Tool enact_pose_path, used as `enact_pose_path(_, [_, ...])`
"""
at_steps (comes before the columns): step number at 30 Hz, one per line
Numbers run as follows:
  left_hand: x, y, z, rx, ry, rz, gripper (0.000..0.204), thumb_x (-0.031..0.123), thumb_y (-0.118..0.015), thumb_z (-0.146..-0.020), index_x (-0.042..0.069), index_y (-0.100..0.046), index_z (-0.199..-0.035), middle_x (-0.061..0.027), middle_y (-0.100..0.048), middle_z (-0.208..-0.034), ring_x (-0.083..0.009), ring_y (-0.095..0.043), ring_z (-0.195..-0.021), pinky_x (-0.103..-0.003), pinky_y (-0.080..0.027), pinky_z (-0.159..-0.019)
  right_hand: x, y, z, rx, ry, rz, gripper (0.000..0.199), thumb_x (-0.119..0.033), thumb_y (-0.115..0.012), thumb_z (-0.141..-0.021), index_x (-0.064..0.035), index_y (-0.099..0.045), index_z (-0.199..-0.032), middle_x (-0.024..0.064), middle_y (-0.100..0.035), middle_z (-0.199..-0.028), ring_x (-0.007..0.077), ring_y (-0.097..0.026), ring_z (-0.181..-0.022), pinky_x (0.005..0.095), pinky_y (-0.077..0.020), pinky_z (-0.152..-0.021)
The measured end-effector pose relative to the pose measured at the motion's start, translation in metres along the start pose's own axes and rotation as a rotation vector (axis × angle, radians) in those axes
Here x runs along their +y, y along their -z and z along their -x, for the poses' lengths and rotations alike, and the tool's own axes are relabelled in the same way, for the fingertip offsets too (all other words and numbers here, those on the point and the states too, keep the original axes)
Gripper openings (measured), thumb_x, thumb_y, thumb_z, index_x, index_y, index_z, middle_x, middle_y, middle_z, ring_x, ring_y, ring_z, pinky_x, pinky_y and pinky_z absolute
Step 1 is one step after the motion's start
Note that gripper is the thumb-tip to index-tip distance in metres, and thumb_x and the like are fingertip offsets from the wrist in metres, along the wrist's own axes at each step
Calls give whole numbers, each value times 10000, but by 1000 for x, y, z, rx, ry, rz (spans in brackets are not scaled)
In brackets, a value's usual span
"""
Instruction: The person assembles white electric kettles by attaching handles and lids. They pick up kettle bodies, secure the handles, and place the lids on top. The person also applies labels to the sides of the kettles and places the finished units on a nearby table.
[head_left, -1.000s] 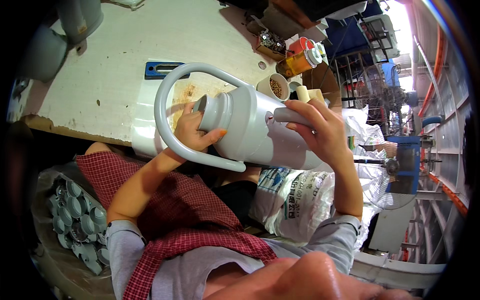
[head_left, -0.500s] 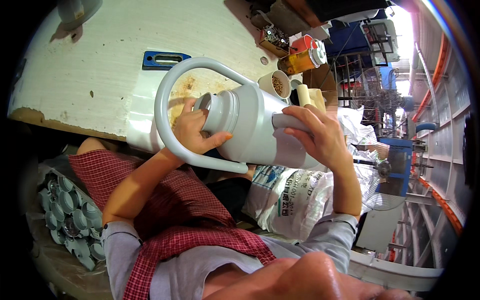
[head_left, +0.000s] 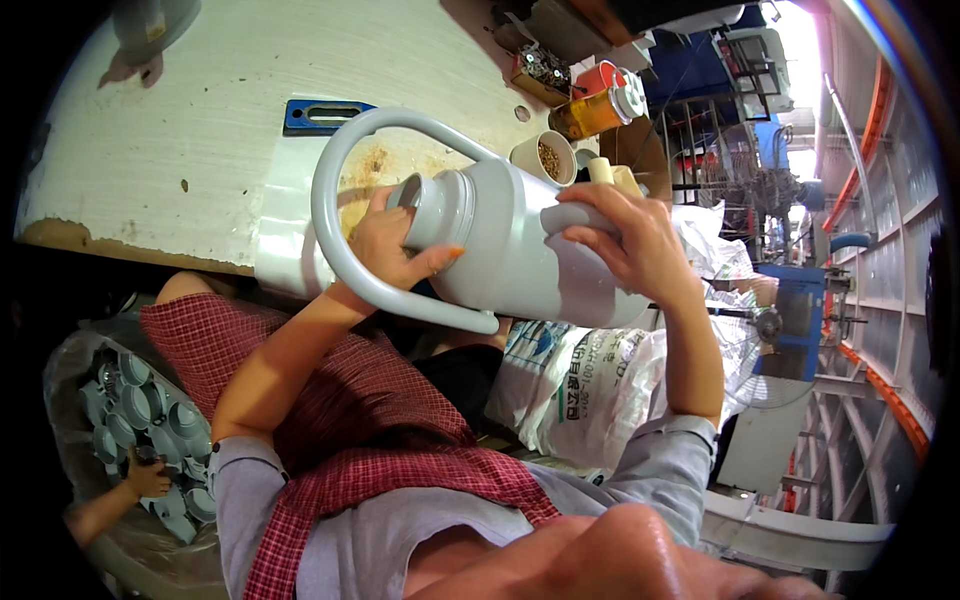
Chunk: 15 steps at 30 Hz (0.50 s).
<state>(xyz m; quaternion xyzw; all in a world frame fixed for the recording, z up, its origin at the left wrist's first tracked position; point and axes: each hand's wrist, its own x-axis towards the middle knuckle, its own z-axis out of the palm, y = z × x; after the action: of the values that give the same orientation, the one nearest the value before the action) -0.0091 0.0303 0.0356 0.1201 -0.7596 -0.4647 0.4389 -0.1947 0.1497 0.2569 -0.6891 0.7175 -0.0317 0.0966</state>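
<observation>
A large pale grey plastic jug (head_left: 490, 235) with a big loop handle (head_left: 330, 190) lies tilted on its side over my lap and the table edge, its mouth to the left. My left hand (head_left: 395, 248) reaches through the loop and grips the neck, with the thumb outside and the fingertips partly hidden at the mouth. My right hand (head_left: 645, 235) is closed round a smooth rounded grey grip (head_left: 578, 217) against the jug's side. I cannot tell whether that grip is fixed to the jug.
The pale worktable (head_left: 230, 130) carries a blue slotted metal block (head_left: 325, 117), a cup of small brassy parts (head_left: 548, 160) and a jar of amber liquid (head_left: 590, 113). White sacks (head_left: 590, 400) stand right. Another person's hand (head_left: 148, 478) is over a bag of grey parts (head_left: 135, 405).
Another person's hand has come in at the lower left, among the grey parts. The jug and both my hands have barely shifted; the grips look the same.
</observation>
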Motion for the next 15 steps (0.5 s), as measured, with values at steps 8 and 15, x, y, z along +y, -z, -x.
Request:
enact_pose_path(8, [7, -17, -10, 333, 280, 330, 512, 362, -525, -1010, -7, -666, -685, -100, -627, -707, -196, -589, -666, -413, -400, -990, 31, 4, -14, 214, 511, 399, 418, -457, -761, -790, -119, -622, -994, 34, -592, -753, 233, -628, -622, 352, -478, -497])
enact_pose_path(15, [24, 101, 37, 879, 519, 387, 415, 359, -405, -1060, 17, -638, -1050, -84, -672, -926, -176, -638, -795, -336, -562, -704, 19, -17, 47, 1036, 345, 18, 381, -92, -796, -754, -40, -692, -1117, 101, -707, -985, 272, -677, -852, 311, -544, -719])
